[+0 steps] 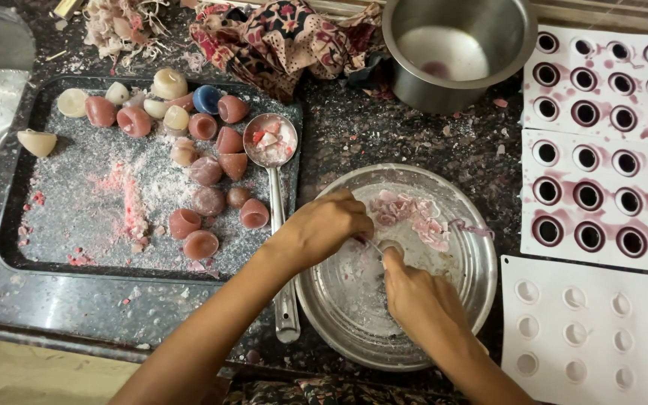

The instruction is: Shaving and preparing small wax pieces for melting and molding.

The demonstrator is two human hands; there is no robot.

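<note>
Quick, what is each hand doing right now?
Left hand: curled shut over the steel plate; what it grips cannot be told.
Right hand: fingers closed, pinching a small round wax piece.

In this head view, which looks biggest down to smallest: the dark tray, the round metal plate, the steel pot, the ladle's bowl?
1. Dark tray
2. Round metal plate
3. Steel pot, partly cut off at the top, so less sure
4. Ladle's bowl

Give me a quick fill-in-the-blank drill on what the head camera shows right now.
1. Both hands, left hand and right hand, work over the round ____ plate.
2. The pink shavings lie in the ____.
3. The ladle rests its bowl on the dark ____.
4. The white moulds lie to the person's ____.

Missing: metal; plate; tray; right
</note>
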